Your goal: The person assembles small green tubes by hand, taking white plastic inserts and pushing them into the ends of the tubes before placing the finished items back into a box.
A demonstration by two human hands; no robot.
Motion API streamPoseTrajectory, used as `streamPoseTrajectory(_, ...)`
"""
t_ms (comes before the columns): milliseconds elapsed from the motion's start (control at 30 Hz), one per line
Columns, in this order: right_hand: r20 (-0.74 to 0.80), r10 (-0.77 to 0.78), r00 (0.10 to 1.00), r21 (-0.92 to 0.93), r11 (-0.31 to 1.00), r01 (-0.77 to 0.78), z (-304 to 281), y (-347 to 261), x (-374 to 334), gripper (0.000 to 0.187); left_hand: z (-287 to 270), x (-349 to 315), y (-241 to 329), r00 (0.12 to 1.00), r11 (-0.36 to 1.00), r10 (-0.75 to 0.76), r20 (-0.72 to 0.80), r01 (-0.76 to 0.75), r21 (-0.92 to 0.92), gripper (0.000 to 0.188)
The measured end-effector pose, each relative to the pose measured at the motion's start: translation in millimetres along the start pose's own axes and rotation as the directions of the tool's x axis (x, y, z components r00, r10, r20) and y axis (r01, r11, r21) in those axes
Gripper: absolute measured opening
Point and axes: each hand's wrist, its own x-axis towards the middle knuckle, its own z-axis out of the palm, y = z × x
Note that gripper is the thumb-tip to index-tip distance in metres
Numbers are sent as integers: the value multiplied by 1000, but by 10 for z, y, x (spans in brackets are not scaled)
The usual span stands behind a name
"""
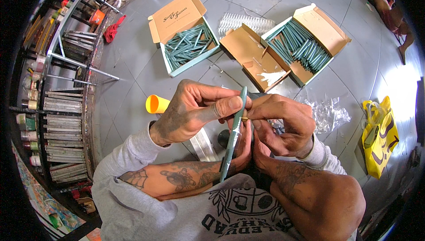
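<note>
From the head view: the left hand (190, 112) has a dark green pen (233, 139) pinched between thumb and fingers near its upper end, and the right hand (283, 121) is up close beside it, thumb and fingers drawn in tight on a tiny yellowish bit (245, 118), too small for me to say what. The pen's in front of the chest, over the crossed bare legs

My worry tbh is the pen rolling: it looks round and smooth, it's gripped near one end, and a sideways push from the right could twist it. That bit could also slip and vanish on the tiled floor (128, 103) if the pinch loosens. White print is on the barrel, so rubbing might scuff it, just guessing

Pose-wise, both wrists come in from the sides, knuckles up, fingertips nearly meeting, pen slanting with its lower end toward the lap
</note>
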Motion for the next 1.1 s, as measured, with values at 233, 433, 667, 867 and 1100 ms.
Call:
streamPoseTrajectory(233, -5, -37, 999, -18, 999, 37, 3, 23, 11, 21, 0, 0, -9, 1000, 1000, -10, -8, 10, 8, 33)
streamPoseTrajectory(433, 8, -96, 995, -57, 994, 97, -11, 52, 29, 10, 4, 1, -24, 1000, 1000, -8, -14, 8, 20, 32)
streamPoseTrajectory(667, -101, 43, 994, 17, 999, -42, 52, -9, -12, 10, -31, 22, 1, 1000, 1000, -13, -13, 13, 21, 33)
streamPoseTrajectory(867, 36, -177, 984, -200, 963, 180, -73, -80, 43, 19, -90, 27, -40, 999, 999, -20, -47, 18, -32, 34)
streamPoseTrajectory(1100, 30, -240, 970, -274, 931, 239, 5, -70, 127, 42, -59, 42, -55, 999, 999, -7, -32, 6, -32, 33)
